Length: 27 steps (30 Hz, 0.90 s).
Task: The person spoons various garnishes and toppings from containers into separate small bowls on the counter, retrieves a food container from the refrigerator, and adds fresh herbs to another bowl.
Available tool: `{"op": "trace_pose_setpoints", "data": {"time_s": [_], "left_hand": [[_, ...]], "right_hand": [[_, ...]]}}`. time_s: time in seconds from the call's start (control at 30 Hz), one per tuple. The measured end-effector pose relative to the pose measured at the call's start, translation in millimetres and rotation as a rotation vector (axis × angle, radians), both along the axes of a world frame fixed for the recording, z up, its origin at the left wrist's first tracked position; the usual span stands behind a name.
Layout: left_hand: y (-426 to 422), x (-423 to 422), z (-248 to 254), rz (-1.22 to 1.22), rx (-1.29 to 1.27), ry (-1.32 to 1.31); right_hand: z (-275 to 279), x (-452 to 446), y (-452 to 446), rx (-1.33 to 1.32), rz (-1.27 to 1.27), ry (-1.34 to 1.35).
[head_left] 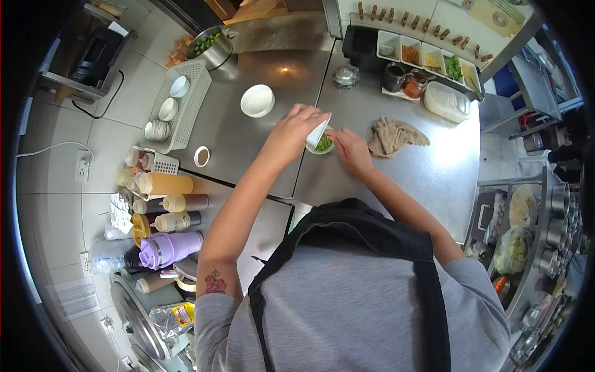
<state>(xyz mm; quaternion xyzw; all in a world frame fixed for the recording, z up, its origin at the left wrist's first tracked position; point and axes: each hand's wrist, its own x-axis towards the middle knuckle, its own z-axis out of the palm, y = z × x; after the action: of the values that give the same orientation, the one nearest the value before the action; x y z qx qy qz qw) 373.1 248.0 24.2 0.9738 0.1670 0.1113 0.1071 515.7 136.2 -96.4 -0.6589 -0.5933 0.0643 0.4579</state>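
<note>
Your left hand (296, 131) is closed around a white container (318, 134), holding it tilted over a small bowl (320, 152) of chopped greens (323, 143) on the steel counter (254, 144) in front of you. Your right hand (352, 152) is at the right side of that bowl, its fingers bent in by the rim and the container; you can't tell from here whether they grip either one. To the left and farther off sits a white bowl (258, 101), with a small cup (201, 156) of something brown nearer and farther left. A crumpled brown cloth (395, 137) lies to the right of your right hand. On the far left, a perforated basket (193, 102) holds white bowls, near a metal pot (217, 54) of green pieces.
</note>
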Motion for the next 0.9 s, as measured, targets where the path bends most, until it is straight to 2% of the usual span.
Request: {"op": "trace_pose_setpoints", "data": {"time_s": [0.27,0.37,0.53,0.67,0.8,0.87,0.9], "left_hand": [[-0.3,0.8,6.5,0.011,-0.009,0.042],[-2.5,-1.4,4.7,0.008,-0.015,0.039],[-0.6,-3.0,4.1,-0.006,0.013,0.003],[-0.5,-3.9,11.9,0.024,-0.043,-0.021],[0.7,-11.5,15.4,0.064,-0.105,-0.079],[5.1,-17.8,13.1,0.082,-0.096,-0.085],[7.8,-20.6,10.5,0.104,-0.097,-0.090]], "right_hand": [[7.1,-8.4,-0.5,0.102,-0.008,0.028],[0.6,-4.4,3.0,0.073,0.074,-0.041],[5.0,-5.9,-2.5,0.035,0.050,-0.017],[20.0,-9.5,-1.1,0.143,0.090,0.005],[17.0,-4.6,7.8,0.139,0.058,0.001],[3.7,0.5,8.3,-0.095,-0.020,0.105],[0.9,2.1,9.3,-0.090,-0.011,0.101]]}}
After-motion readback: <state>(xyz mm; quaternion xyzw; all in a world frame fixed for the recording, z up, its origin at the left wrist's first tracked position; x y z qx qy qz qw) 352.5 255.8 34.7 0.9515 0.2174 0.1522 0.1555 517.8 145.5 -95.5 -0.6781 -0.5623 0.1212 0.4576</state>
